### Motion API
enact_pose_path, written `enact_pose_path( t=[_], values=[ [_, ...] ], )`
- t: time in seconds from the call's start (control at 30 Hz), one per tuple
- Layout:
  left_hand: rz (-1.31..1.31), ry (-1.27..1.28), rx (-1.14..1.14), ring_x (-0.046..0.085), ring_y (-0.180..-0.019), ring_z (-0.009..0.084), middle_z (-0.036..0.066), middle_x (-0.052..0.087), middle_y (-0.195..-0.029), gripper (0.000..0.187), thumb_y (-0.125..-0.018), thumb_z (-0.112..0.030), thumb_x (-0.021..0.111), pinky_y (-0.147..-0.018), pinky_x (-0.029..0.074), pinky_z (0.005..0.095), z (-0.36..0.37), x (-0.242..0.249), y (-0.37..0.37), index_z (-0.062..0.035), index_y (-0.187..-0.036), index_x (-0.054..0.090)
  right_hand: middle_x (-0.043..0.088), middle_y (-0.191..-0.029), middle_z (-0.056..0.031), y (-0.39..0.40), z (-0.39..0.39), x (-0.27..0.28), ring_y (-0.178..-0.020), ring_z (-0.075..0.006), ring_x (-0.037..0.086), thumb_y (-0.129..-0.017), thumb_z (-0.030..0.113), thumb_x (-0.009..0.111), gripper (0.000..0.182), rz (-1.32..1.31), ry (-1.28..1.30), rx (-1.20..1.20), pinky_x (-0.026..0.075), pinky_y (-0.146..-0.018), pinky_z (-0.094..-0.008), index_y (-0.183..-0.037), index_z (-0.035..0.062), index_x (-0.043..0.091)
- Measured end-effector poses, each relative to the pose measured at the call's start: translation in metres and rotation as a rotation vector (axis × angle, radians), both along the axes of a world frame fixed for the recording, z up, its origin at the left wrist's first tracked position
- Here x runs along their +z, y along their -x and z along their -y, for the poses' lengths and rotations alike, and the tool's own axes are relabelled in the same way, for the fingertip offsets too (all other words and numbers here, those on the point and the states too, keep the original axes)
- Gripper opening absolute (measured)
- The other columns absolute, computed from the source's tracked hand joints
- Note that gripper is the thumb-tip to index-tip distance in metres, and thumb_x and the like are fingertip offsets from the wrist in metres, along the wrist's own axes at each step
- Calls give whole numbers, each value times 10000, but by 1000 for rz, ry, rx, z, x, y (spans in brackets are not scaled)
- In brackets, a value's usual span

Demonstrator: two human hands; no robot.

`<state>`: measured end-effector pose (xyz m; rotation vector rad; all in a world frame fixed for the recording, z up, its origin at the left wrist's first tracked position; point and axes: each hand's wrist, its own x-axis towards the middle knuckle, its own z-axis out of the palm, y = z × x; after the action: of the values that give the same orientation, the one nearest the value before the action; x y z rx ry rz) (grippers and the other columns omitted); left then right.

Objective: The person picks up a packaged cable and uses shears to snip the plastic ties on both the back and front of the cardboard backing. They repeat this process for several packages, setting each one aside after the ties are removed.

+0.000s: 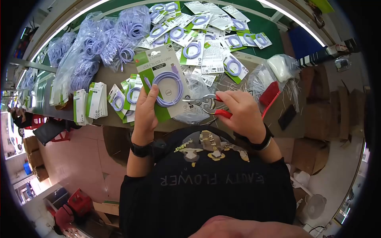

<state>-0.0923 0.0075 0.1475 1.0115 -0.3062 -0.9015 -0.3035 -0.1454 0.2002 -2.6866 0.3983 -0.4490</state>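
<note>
My left hand (147,113) grips a green and grey cable card (147,65) by its lower left side, thumb across the front. A coiled lilac USB-C cable (180,89) is mounted on that card. In my right hand (243,113) is a pair of cutting pliers (207,104) with red handles, held around both grips. The handles are spread apart, and the jaws point left, right at the card's right edge beside the coil. Behind the card lies crumpled clear plastic (194,115).
Many finished-looking cable cards (192,50) lie spread over the table's far side. Bagged lilac cables (95,45) pile at the left, above stacks of flat cards (95,99). To the right are a red brush (270,93), scattered thin strips, a dark block (287,117) and cardboard boxes (311,154).
</note>
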Motion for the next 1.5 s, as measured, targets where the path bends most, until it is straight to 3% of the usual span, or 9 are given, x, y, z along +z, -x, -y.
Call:
enact_pose_path(
  t=[0.3,0.43,0.53,0.6,0.9,1.1,1.2,1.27,1.5],
  values=[
    [200,-25,28,560,-1048,160,74,555,-1181,344,-982,-185,453,-878,478,304,2,-1,10,-14,-1280,438,617,-951,-94,-8,-8,-3,-881,-267,588,-636,182,763,522,-93,173,2,446,-771,-389,-1110,60,582],
    [550,-160,52,567,-1042,167,79,556,-1180,337,-980,-169,455,-875,485,309,2,-10,13,-13,-1279,437,612,-919,-92,-7,4,-15,-844,-261,587,-635,150,758,502,-144,78,56,450,-752,-376,-1092,45,578],
    [-66,128,61,571,-1028,159,78,561,-1160,329,-968,-157,481,-877,484,315,7,3,12,-24,-1264,429,610,-891,-95,-14,6,-20,-811,-267,587,-635,114,749,481,-47,-136,49,456,-731,-368,-1076,34,572],
    [-79,157,61,575,-1026,163,79,562,-1160,328,-960,-139,491,-877,488,319,11,-2,13,-29,-1262,427,609,-863,-102,-25,1,-21,-779,-280,588,-637,74,735,460,159,-431,-1,464,-708,-364,-1062,27,564],
    [-117,154,-87,575,-1035,172,75,547,-1178,418,-887,4,559,-880,491,319,11,-43,16,-48,-1268,396,607,-849,-127,-69,-31,-74,-764,-314,586,-658,30,701,411,343,-153,-29,468,-693,-382,-1040,36,549],
    [74,31,286,575,-1057,236,125,525,-1185,485,-829,61,474,-925,482,363,-43,-68,-47,-1,-1300,382,616,-883,-129,-68,-15,-95,-799,-324,590,-685,67,697,376,215,-219,-27,474,-715,-382,-1031,28,555],
    [153,-166,174,545,-1068,260,141,511,-1208,514,-837,-43,567,-916,458,367,-94,-113,-111,10,-1309,370,619,-903,-131,-53,-6,-109,-822,-324,594,-704,99,703,379,121,-268,-37,479,-733,-380,-1045,22,557],
    [1047,-1146,242,510,-1112,346,212,500,-1228,607,-810,-163,642,-953,413,401,-95,-119,-130,36,-1313,365,617,-926,-137,-42,-3,-119,-851,-318,600,-724,136,711,393,35,-284,-30,485,-754,-372,-1066,13,559],
    [1168,-669,-28,483,-1138,391,274,506,-1206,644,-782,-294,679,-971,388,420,74,-140,-130,59,-1261,434,606,-988,-154,-2,-5,-119,-890,-282,603,-731,203,738,475,-20,-547,-224,480,-785,-339,-1116,0,548]
  ],
)
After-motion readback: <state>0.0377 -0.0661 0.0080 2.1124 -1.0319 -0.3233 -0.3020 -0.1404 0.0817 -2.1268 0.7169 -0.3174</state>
